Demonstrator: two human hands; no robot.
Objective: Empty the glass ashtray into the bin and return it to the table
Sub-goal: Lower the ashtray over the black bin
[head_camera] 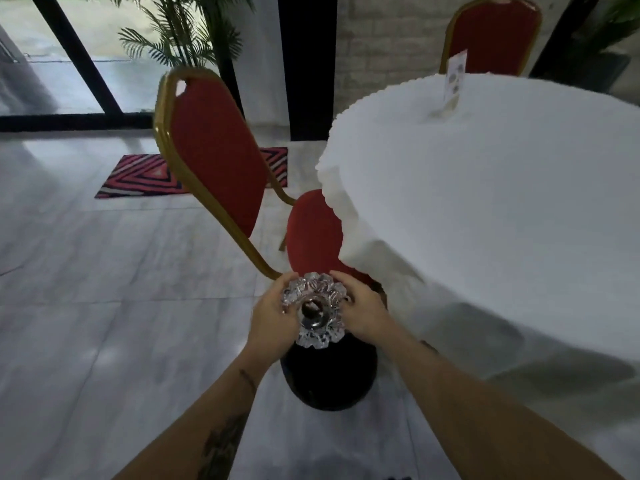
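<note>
Head view, glass ashtray (313, 310) lower centre, above black bin (329, 379), left hand (273, 317) and right hand (363, 313) gripping opposite rims, fingers (341, 277) curled on scalloped edge, white tabletop (502, 202) edge right, red chair (221, 161) just behind, open floor (104, 289) left.

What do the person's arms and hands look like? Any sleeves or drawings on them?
No sleeves, gloves or rings show. The left hand has a large dark forearm tattoo and a small mark by the wrist. The right hand has a small dark mark above the wrist.

Two red chairs (214, 157) (491, 36), a striped rug (138, 176) and a palm (183, 29) stand around.
</note>
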